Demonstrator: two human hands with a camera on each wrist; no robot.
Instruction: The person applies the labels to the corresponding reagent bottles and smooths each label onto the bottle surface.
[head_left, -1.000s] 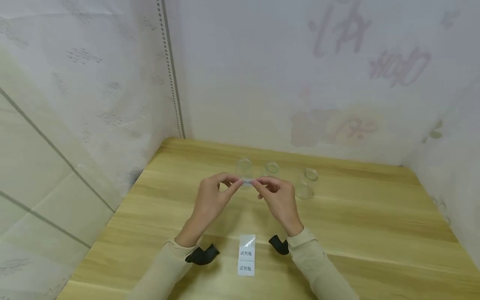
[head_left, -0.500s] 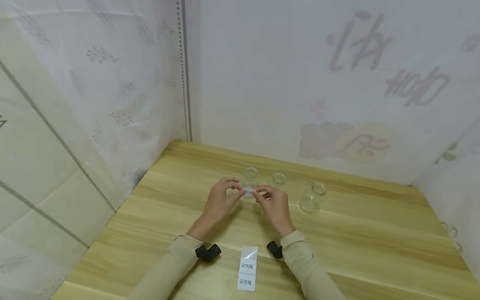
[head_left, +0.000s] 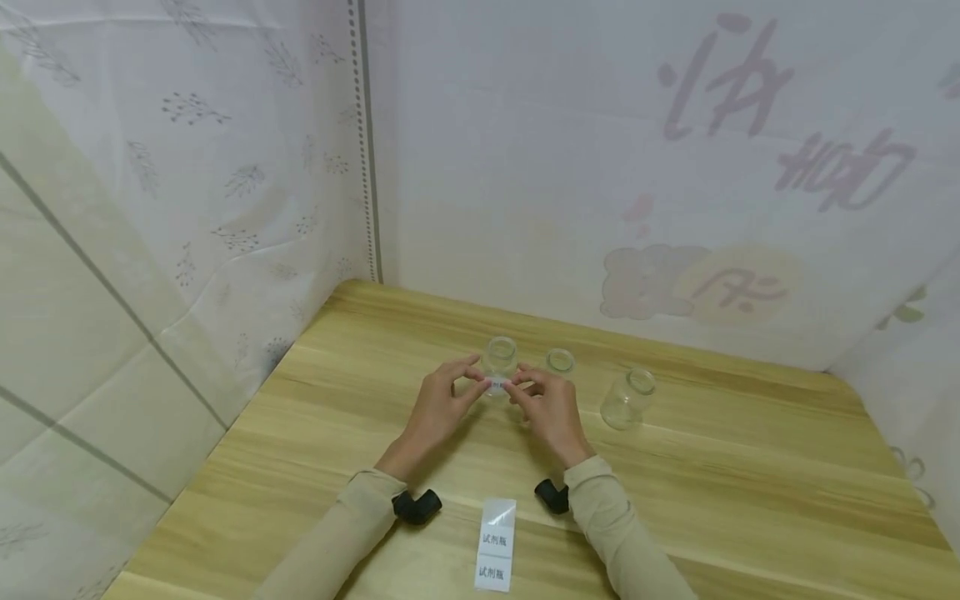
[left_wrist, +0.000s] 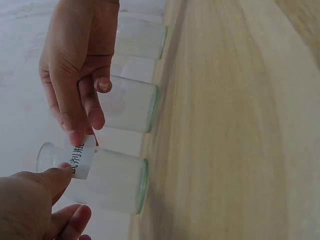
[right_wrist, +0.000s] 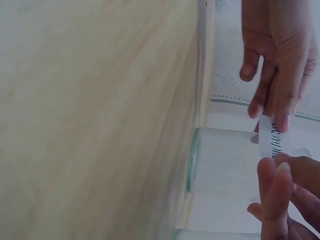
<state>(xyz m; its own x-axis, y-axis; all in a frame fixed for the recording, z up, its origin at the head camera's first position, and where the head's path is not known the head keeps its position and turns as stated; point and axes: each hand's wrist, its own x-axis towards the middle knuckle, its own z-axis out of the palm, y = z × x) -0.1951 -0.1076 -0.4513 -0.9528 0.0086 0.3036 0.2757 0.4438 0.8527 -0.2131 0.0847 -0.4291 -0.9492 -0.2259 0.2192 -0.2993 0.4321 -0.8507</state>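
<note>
Both hands meet over the middle of the bench [head_left: 315,433], each pinching one end of a small white label [head_left: 497,384] between thumb and forefinger. The left hand [head_left: 438,406] takes the label's left end, the right hand [head_left: 546,408] its right end. The label lies against the neck of the left jar [head_left: 500,360], which stands upright. Two more clear jars stand in the same far row: a middle jar [head_left: 560,361] and a right jar [head_left: 628,398]. A strip of labels [head_left: 497,544] lies at the near edge.
</note>
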